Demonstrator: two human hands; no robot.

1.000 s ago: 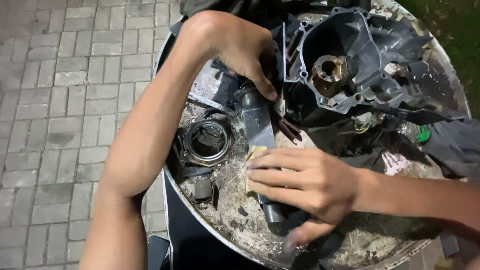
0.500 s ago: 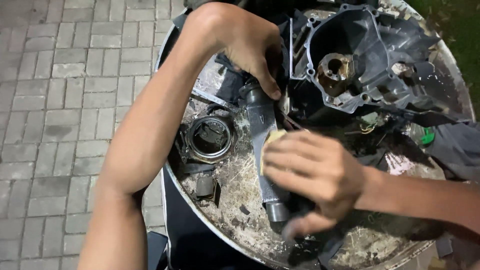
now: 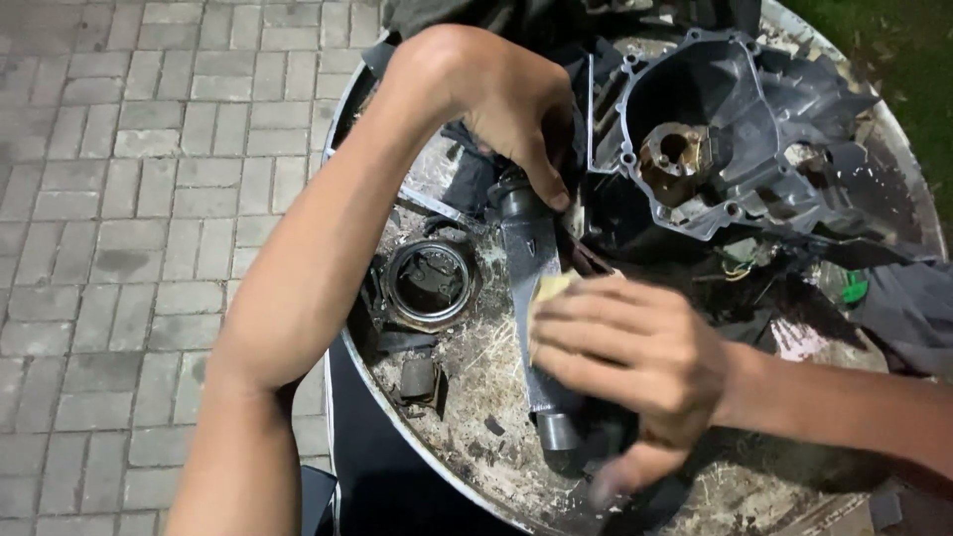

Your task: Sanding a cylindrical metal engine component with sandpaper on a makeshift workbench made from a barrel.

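Your left hand (image 3: 516, 104) gripped the upper end of a long grey metal shaft (image 3: 531, 268), fingers curled down over its top and thumb pressed on its side. Your right hand (image 3: 630, 352) was closed over the shaft's lower half, pressing a small piece of yellowish sandpaper (image 3: 549, 291) flat against the metal with the fingers together. The shaft lay roughly lengthwise across the middle of the round metal worktop (image 3: 437, 467), its dark cylindrical lower end sticking out below your right palm, toward the worktop's near edge. The worktop surface was dirty, with grit and dry grass bits. Just left of the shaft, near the worktop's left edge, sat a round metal ring-shaped part (image 3: 430, 283), and a small dark block (image 3: 419, 377) lay closer to the near-left edge. At the far-right side of the worktop lay a grey cast engine case cover (image 3: 740, 129) with a brass-coloured hub (image 3: 675, 154) in its hollow. Dark cloth (image 3: 908, 303) sat by the right edge. A small green item (image 3: 854, 290) was beside it, too small to tell. Grey paving bricks (image 3: 129, 218) were below on the left.
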